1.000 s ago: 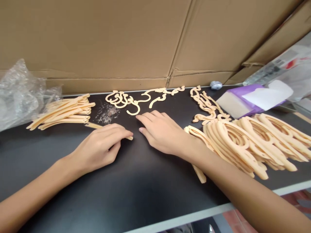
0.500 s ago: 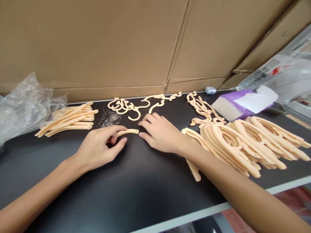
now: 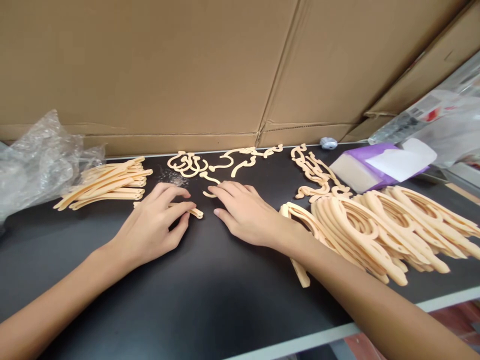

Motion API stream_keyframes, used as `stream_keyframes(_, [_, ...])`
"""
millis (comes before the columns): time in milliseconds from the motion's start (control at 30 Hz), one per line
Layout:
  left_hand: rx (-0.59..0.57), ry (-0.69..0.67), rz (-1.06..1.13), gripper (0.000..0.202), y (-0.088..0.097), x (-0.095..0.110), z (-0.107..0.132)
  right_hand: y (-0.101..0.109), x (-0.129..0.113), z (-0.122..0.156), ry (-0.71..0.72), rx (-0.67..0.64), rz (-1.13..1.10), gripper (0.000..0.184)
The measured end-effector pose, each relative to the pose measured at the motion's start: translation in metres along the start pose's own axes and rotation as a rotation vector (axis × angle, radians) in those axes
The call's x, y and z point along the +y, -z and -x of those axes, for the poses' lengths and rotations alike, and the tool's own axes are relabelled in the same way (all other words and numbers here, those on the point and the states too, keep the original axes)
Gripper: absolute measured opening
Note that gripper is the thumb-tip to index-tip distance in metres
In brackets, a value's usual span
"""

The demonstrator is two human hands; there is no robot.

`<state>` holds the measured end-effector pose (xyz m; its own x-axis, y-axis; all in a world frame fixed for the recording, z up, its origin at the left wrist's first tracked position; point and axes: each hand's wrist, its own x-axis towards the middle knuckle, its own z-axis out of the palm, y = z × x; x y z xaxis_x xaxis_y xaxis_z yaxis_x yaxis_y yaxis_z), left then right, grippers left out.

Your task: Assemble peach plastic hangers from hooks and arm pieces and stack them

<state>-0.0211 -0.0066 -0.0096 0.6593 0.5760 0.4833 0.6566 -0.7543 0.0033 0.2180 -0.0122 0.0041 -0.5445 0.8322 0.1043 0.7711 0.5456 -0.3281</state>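
My left hand (image 3: 159, 222) is closed over a pale, slightly curved hanger arm (image 3: 197, 213). The arm's right end sticks out past my thumb and fingertips, and its middle is hidden under the hand. To the right, the bent fingers of my right hand (image 3: 242, 210) are on a pale hanger hook (image 3: 210, 178), covering part of its curve. More loose hooks (image 3: 185, 164) lie just behind my hands. At the left is a pile of hanger arms (image 3: 108, 184).
At the right lie folded hangers (image 3: 360, 230) in rows, with further curved pieces (image 3: 315, 175) behind them. A purple tissue pack (image 3: 375, 165) is beside these. Crumpled clear plastic (image 3: 41, 165) rests at the left, and cardboard (image 3: 150, 70) stands along the table's back edge.
My left hand has shifted the hanger arm leftward and lower. My right hand has come onto one hook, which now lies closer to me.
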Motion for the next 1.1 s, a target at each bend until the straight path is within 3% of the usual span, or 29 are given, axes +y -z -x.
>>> stream_keyframes(167, [-0.060, 0.035, 0.169, 0.029, -0.006, -0.002, 0.004, 0.009, -0.003, 0.000, 0.009, -0.031, 0.092, 0.031])
stream_keyframes(433, [-0.089, -0.035, 0.185, 0.032, -0.007, -0.006, 0.004, 0.014, -0.002, 0.002, -0.013, 0.028, 0.162, 0.029])
stream_keyframes(633, [-0.130, -0.071, 0.201, 0.028, -0.007, -0.002, 0.000, 0.019, 0.000, 0.004, -0.109, 0.189, 0.172, 0.033])
stream_keyframes(733, [-0.112, -0.084, 0.205, 0.029, -0.007, -0.002, 0.000, 0.021, 0.002, 0.004, -0.110, 0.321, 0.124, 0.037])
stream_keyframes(867, [-0.096, -0.100, 0.187, 0.017, -0.006, -0.004, 0.000, 0.021, 0.002, 0.005, -0.088, 0.484, 0.065, 0.040])
stream_keyframes(1100, [-0.134, -0.130, 0.097, 0.023, 0.003, 0.000, 0.000, 0.012, 0.002, 0.008, 0.007, 0.545, 0.103, 0.040])
